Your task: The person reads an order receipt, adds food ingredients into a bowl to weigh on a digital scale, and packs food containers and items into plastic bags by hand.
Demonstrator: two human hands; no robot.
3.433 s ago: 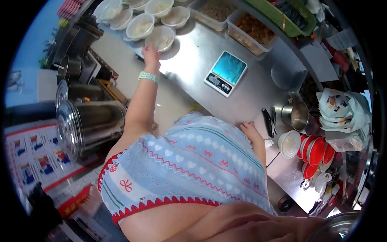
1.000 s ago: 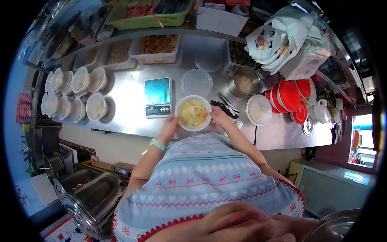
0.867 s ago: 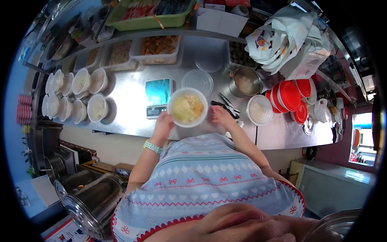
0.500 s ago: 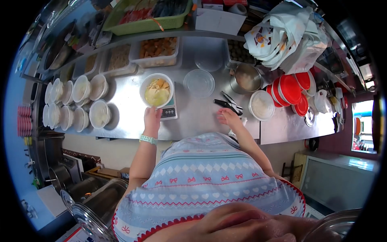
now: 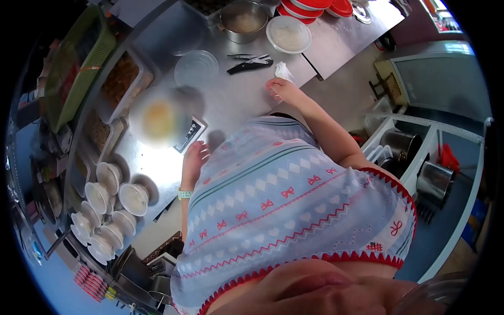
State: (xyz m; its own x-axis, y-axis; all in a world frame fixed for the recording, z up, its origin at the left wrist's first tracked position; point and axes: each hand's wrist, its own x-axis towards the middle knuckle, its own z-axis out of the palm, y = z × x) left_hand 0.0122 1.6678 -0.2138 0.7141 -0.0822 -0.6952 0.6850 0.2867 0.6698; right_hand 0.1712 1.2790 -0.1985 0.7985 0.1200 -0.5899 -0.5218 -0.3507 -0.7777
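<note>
My left hand point(image 5: 195, 157) is by the counter's front edge, just below the digital scale point(image 5: 190, 134), fingers apart and holding nothing. A white bowl of yellowish food point(image 5: 159, 116), blurred in this view, sits over the scale's platform, apart from my hand. Farther right, my right hand point(image 5: 282, 90) hovers near a crumpled white tissue point(image 5: 284, 72), fingers loosely spread and nothing in them. Black-handled scissors point(image 5: 251, 65) and a clear round lid point(image 5: 196, 69) lie on the steel counter point(image 5: 226, 100) beyond my hands.
Several filled bowls point(image 5: 134, 199) stand at the lower left. Behind the scale are food tubs point(image 5: 121, 84) and a green basket point(image 5: 84, 79). A metal pot point(image 5: 243, 22), a lidded white bowl point(image 5: 288, 34) and red lids point(image 5: 304, 6) stand at the far right.
The view has turned, so the counter now runs diagonally. My left hand has come away from the bowl, which stays at the scale. My right hand remains empty.
</note>
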